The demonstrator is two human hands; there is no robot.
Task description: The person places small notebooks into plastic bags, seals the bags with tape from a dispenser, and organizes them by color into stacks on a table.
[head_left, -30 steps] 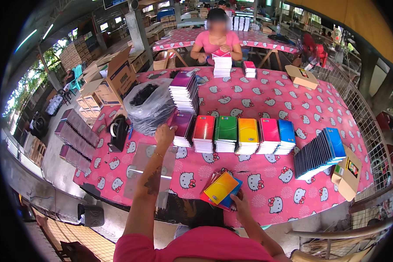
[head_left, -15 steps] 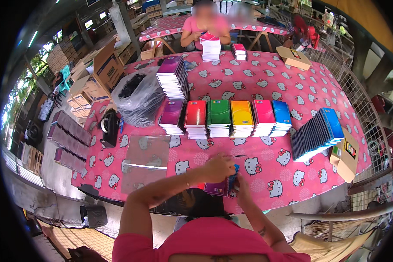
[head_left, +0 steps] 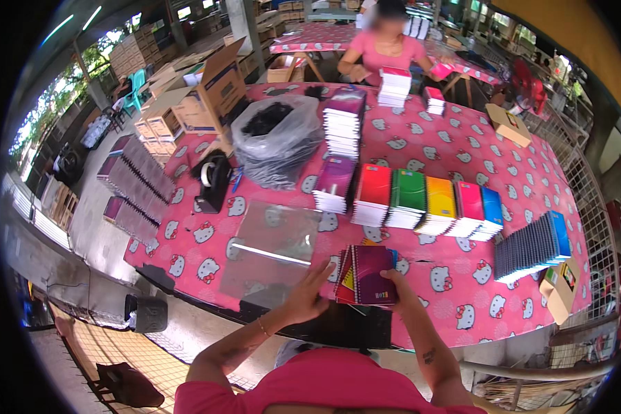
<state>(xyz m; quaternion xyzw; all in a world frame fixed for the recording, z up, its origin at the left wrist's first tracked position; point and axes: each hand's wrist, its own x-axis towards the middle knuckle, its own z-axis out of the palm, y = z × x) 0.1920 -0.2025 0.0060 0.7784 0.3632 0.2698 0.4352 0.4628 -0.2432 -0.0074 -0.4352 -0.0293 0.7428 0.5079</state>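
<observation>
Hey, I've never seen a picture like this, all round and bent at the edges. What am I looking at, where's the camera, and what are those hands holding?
There is no machine here. The camera is a wide fisheye worn on a person's head, looking down, so straight edges bend near the rim and the person's own arms come in from the bottom.

The right hand and the left hand hold a small stack of spiral notebooks upright between them, a purple cover facing the camera. Just left of it lie clear plastic bags.

They work at a table with a pink patterned cloth. On it stands a row of notebook stacks in purple, red, green, yellow, pink and blue, a taller stack behind, a grey plastic sack, a tape dispenser and a fanned row of blue notebooks. Another person in pink sits across the table.
</observation>
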